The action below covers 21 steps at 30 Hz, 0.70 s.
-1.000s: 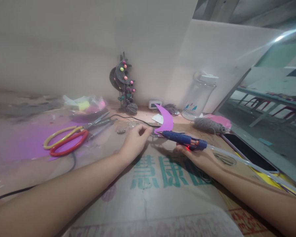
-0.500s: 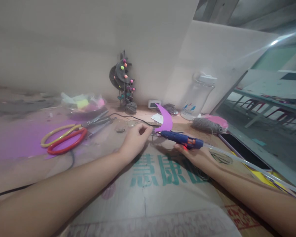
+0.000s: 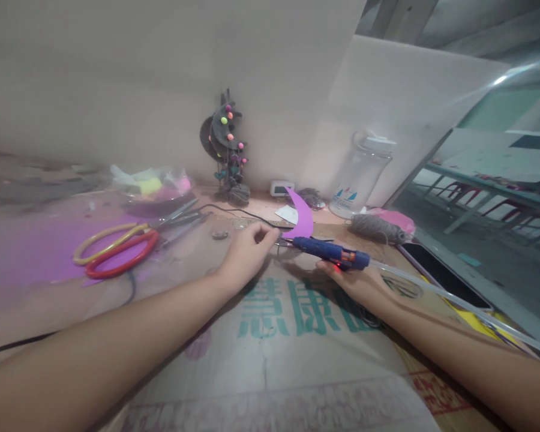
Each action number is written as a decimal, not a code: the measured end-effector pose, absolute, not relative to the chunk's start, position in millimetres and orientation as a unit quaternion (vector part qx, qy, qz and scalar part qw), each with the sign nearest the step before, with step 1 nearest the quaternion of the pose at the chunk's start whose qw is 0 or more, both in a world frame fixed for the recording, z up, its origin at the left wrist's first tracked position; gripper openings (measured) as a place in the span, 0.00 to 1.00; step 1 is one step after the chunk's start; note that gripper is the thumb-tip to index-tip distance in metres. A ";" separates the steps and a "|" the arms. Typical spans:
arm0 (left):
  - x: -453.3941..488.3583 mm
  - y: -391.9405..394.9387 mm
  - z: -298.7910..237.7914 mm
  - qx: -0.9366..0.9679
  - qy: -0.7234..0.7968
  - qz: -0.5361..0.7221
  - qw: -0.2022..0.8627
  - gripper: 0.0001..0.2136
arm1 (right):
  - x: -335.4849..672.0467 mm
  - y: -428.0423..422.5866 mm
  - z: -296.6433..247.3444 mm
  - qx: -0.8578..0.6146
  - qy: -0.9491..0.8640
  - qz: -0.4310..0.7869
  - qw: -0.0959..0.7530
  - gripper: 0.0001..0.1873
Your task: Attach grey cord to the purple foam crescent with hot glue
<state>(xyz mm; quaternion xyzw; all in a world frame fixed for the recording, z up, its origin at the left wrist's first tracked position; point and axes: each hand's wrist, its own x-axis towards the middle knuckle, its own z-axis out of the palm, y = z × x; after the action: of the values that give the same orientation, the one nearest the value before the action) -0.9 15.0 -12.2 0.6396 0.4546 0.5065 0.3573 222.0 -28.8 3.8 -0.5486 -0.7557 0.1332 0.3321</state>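
Note:
My left hand point(image 3: 247, 251) is closed in a pinch at the lower end of a purple crescent cutout point(image 3: 304, 219), whose free tip curves upward. A small greyish bit shows at the fingertips, too small to make out. My right hand point(image 3: 342, 277) grips a blue glue gun point(image 3: 330, 252) from below. Its nozzle points left and lies right by the pinching fingers. A red light glows on the gun, and a long clear glue stick point(image 3: 432, 291) runs out of its back.
Scissors point(image 3: 121, 251) lie at left by a bag of pompoms point(image 3: 150, 187). Behind stand a grey moon ornament point(image 3: 225, 141) and a clear bottle point(image 3: 360, 177). Grey yarn point(image 3: 373, 228) and a phone point(image 3: 445, 275) lie at right. A black cord point(image 3: 22, 343) crosses at left.
Both hands, the crescent and the glue gun hold almost the same place. The whole view has shifted very slightly.

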 end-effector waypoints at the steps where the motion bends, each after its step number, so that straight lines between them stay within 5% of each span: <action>1: -1.0 14.9 -12.2 0.641 0.454 0.505 0.357 0.12 | 221.9 -29.2 3.7 -0.548 -0.756 0.133 0.333 0.13; 21: -2.1 14.4 -11.3 0.649 0.455 0.499 0.351 0.12 | 223.9 -27.8 0.0 -0.570 -0.743 0.132 0.326 0.14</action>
<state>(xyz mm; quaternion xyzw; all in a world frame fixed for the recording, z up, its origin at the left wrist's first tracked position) -2.1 14.4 -11.3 0.6489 0.4549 0.4986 0.3512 223.9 -27.8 0.0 -0.5701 -0.7427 0.1315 0.3257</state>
